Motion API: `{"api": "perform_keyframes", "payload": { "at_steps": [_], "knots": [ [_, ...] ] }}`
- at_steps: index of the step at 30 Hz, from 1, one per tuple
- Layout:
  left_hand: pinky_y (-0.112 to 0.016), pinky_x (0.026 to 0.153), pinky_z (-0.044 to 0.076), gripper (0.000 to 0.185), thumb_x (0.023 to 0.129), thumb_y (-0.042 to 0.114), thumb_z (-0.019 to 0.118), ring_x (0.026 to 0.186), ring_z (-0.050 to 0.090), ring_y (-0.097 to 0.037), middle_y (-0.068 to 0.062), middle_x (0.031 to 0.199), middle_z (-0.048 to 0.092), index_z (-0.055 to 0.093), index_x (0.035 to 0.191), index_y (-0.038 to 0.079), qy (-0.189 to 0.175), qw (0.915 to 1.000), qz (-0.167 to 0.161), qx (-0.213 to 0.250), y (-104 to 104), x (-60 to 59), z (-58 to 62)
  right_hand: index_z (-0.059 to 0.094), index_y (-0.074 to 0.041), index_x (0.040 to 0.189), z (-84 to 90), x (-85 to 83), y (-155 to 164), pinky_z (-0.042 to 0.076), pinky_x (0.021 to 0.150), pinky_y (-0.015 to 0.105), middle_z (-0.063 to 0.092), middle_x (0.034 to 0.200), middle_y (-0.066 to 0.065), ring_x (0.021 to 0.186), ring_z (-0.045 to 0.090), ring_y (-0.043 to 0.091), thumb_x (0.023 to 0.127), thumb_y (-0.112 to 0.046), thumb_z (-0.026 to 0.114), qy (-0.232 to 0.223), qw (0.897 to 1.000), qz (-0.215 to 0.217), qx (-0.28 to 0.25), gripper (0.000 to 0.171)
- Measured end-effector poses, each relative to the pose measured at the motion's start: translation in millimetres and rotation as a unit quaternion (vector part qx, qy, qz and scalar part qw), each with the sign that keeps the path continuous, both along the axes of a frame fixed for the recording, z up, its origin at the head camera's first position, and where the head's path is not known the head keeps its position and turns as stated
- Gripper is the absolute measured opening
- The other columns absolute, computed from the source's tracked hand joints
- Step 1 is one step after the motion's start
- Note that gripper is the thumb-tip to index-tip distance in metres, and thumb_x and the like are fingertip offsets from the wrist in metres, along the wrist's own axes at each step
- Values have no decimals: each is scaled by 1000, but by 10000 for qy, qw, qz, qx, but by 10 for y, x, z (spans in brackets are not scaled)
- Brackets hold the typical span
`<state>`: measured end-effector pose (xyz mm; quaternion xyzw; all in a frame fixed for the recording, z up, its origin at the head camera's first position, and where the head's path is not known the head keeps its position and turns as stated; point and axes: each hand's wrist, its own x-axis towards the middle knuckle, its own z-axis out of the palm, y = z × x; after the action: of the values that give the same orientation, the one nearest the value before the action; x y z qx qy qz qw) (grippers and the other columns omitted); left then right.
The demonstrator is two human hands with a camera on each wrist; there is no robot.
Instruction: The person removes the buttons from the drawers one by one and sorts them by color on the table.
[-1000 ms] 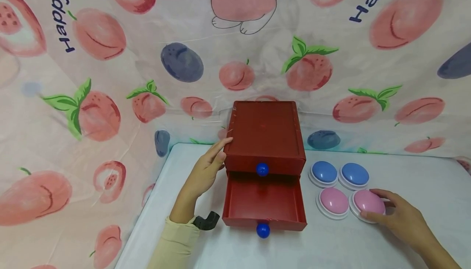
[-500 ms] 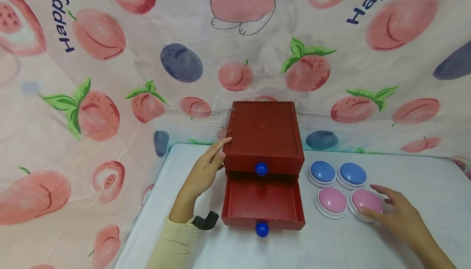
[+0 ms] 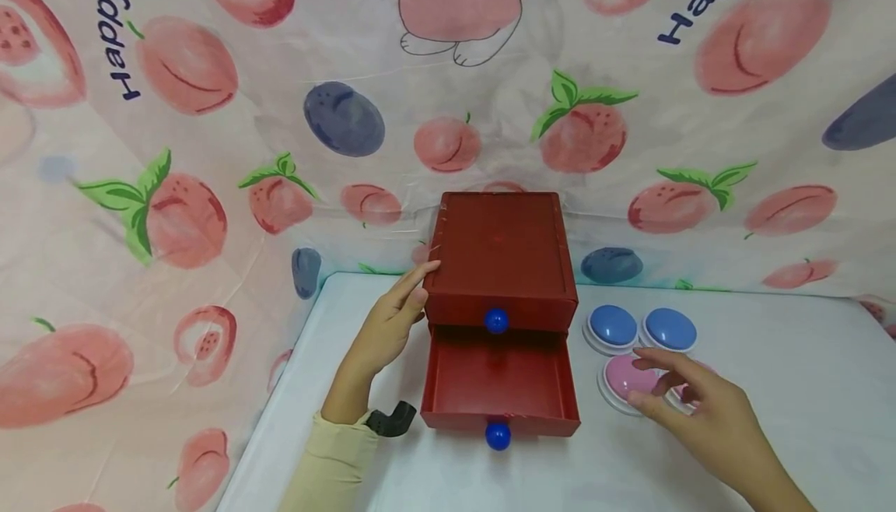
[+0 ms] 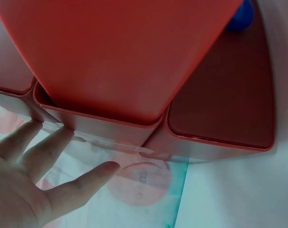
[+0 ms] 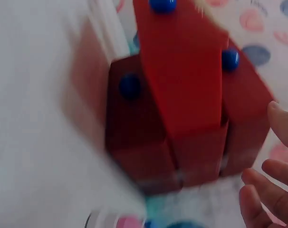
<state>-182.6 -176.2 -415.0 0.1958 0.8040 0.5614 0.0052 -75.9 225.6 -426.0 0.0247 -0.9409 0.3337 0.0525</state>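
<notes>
A red drawer cabinet (image 3: 500, 243) with blue knobs stands on the white table, its middle drawer (image 3: 500, 384) pulled out with a bare floor. My left hand (image 3: 385, 329) rests its fingertips on the cabinet's left side, fingers spread, as the left wrist view also shows. Over the pink buttons my right hand (image 3: 707, 411) hovers with thumb and fingers apart, holding nothing. The left pink button (image 3: 630, 376) lies just beyond its fingertips. Most of the right pink button (image 3: 689, 395) is hidden behind this hand. Whether the hand touches either button, I cannot tell.
Two blue push buttons, the left one (image 3: 612, 325) and the right one (image 3: 670, 329), sit behind the pink ones. A fruit-patterned cloth (image 3: 448, 146) hangs behind the table. A black curved piece (image 3: 393, 420) shows at my left wrist.
My right hand has let go of the right pink button and moved left toward the other pink one. The left hand, cabinet and buttons stay in place.
</notes>
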Motion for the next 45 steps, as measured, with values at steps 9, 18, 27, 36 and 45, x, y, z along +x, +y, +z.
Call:
{"api": "perform_keyframes", "payload": {
  "at_steps": [9, 18, 27, 36, 45],
  "knots": [
    [-57, 108, 48, 45, 108, 43, 46, 143, 47, -29, 7, 161, 38, 43, 153, 42, -35, 10000, -23, -50, 4, -14, -2, 68, -30, 128, 217, 168, -529, 47, 54, 21, 72, 105, -10, 66, 55, 6, 79, -40, 88, 230, 9961, 604, -602, 54],
    [-59, 107, 48, 45, 108, 45, 46, 142, 48, -30, 7, 161, 38, 44, 152, 42, -31, 10000, -11, -31, 1, -14, -7, 66, -27, 133, 279, 217, -881, 53, 53, 23, 71, 109, -1, 59, 59, 3, 84, -42, 83, -499, 9810, 1391, -1261, 53],
    [-58, 108, 48, 45, 108, 45, 45, 143, 47, -30, 6, 162, 37, 43, 153, 40, 2, 10000, -37, -5, 1, -12, 3, 63, -29, 136, 241, 230, -1098, 57, 56, 25, 71, 109, 2, 54, 63, 10, 87, -44, 80, -1267, 9611, 1827, -1638, 54],
    [-56, 108, 48, 44, 108, 44, 45, 144, 46, -29, 7, 162, 36, 43, 153, 41, -42, 10000, -18, -52, 9, -6, -10, 60, -22, 140, 104, 250, -1262, 59, 61, 24, 65, 132, 9, 57, 66, 9, 91, -41, 76, -1529, 9450, 2195, -1882, 55],
    [-56, 108, 49, 44, 108, 45, 45, 142, 48, -28, 8, 162, 37, 44, 152, 42, 9, 9999, 57, -112, 2, -5, 6, 60, -20, 141, 49, 268, -1357, 59, 64, 21, 66, 123, 7, 57, 65, 8, 98, -42, 68, -1581, 9454, 2111, -1915, 49]
  ]
}}
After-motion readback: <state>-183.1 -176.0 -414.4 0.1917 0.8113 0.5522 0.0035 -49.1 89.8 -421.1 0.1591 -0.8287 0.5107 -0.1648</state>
